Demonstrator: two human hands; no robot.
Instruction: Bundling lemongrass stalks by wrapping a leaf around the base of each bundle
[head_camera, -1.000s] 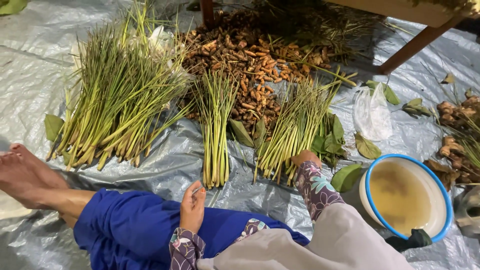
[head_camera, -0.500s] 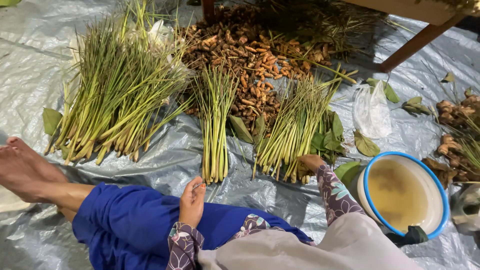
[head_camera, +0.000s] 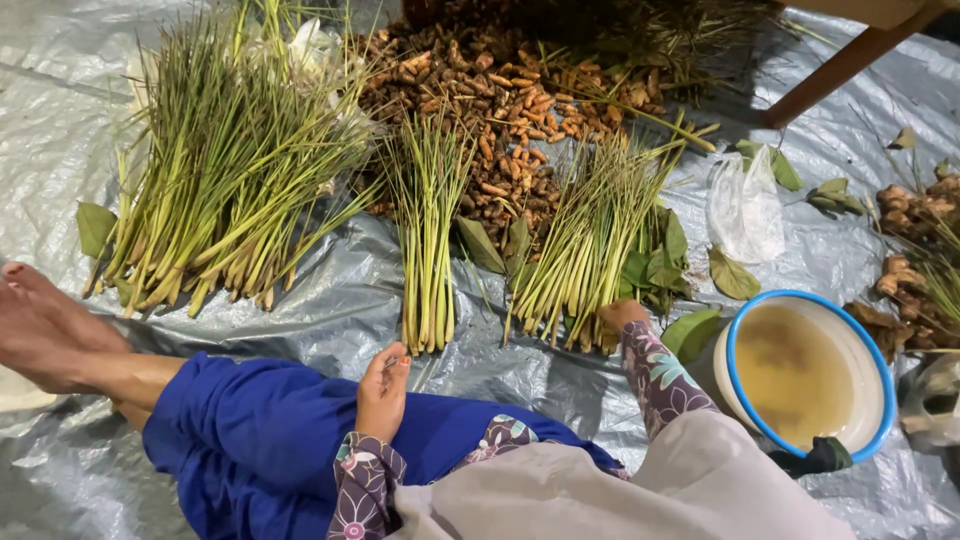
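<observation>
Head view: the left hand (head_camera: 383, 392) rests on a blue-clad leg (head_camera: 250, 440) at near centre, fingers loosely curled and gripping nothing, fingertips towards the far side. Just beyond it a thin bundle of lemongrass (head_camera: 428, 230) lies on the grey tarp (head_camera: 330, 290), cut ends near, tips far.

The right hand (head_camera: 620, 314) reaches out to the right of centre and meets the cut ends of the right bundle (head_camera: 590, 240), which fans to the far right. A patterned sleeve (head_camera: 660, 375) covers the wrist, and only the back of the hand shows, so I cannot tell whether it grips the stalks or merely touches them.

On the far left lies a much larger heap of lemongrass (head_camera: 220, 170). Behind the bundles sits a brown pile of turmeric roots (head_camera: 500, 90). Green leaves (head_camera: 655, 265) lie under and beside the right bundle.

Near right stands a white basin (head_camera: 875, 350) with a blue rim, holding cloudy brownish water. A clear plastic bag (head_camera: 745, 205) lies to the far side of it. More roots (head_camera: 910, 215) sit at the right edge. Bare feet (head_camera: 40, 325) stretch out at the left. A wooden leg (head_camera: 840, 65) slants in the far right corner
</observation>
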